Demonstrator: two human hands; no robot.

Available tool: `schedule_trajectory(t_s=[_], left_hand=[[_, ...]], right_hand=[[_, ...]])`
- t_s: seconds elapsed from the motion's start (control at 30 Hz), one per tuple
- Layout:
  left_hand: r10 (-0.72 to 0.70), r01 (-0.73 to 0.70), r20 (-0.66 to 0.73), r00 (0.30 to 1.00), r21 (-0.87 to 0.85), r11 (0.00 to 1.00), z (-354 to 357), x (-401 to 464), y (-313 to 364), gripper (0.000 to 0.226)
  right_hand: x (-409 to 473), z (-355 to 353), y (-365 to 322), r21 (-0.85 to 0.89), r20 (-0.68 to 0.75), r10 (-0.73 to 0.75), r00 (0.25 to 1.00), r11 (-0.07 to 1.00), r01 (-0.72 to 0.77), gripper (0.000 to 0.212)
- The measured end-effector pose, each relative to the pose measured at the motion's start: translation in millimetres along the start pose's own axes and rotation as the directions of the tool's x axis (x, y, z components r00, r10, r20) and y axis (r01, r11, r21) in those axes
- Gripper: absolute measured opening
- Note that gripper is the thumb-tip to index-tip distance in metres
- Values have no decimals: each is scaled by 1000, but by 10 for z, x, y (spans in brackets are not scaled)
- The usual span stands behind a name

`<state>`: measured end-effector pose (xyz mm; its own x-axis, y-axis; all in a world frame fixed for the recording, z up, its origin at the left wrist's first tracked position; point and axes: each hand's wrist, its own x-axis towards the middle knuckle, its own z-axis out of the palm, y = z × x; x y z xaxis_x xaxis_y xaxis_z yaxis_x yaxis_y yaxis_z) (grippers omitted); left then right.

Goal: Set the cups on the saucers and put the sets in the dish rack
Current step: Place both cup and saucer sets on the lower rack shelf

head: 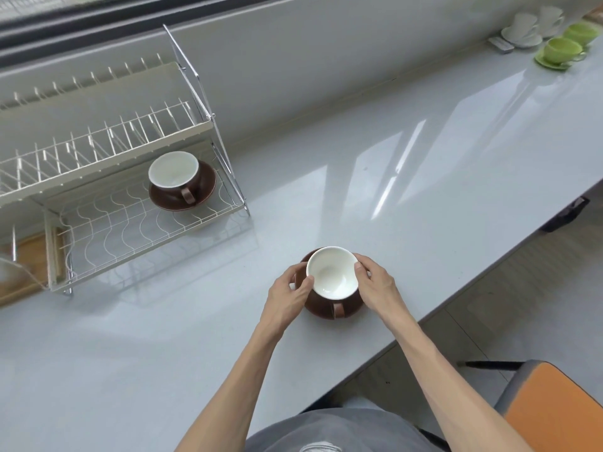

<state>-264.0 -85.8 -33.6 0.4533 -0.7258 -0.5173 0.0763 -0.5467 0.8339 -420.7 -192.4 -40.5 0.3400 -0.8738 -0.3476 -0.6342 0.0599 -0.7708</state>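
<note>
Both hands are on the same set. The left hand [288,293] cups the left side, thumb tip touching the rim of the brown cup [332,278], other fingers down by the saucer [332,309] edge; whether they hook under it can't be told. The right hand [375,285] mirrors it on the right side, thumb on the cup rim, fingers curled behind and hidden. So a two-sided clasp, not clenched, holding cup and saucer together. The cup sits upright on the saucer, white inside facing up, handle pointing back toward the person. The set rests on the counter [424,190] near its front edge, or is barely off it; contact is unclear.

Key relation: the dish rack [146,220] lies up and to the left of the grip, well apart, so the carry goes diagonally away and leftward. The left hand is on the rack side and would lead. The rack's long axis runs left to right; its lower wire shelf opens toward the counter.

One brown set [181,182] already stands at the right end of that lower shelf, handle forward. Free wire remains to its left, likely the target spot. The upper plate tier overhangs the back, so the set probably needs to go in low.

Far right: white sets [525,29] and green sets [563,50], already on saucers.
</note>
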Motion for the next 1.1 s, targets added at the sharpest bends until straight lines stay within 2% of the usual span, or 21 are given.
schedule_trajectory(t_s=[0.53,1.1], left_hand=[[-34,10,-203,979,-119,993,-1094,-309,-213,38],[-84,-4,-381,921,-223,975,-2022,-368,-324,36]], right_hand=[[-124,839,-813,-24,184,-151,971,987,159,35],[-7,1584,-1620,-51,378,-251,891,955,291,31]])
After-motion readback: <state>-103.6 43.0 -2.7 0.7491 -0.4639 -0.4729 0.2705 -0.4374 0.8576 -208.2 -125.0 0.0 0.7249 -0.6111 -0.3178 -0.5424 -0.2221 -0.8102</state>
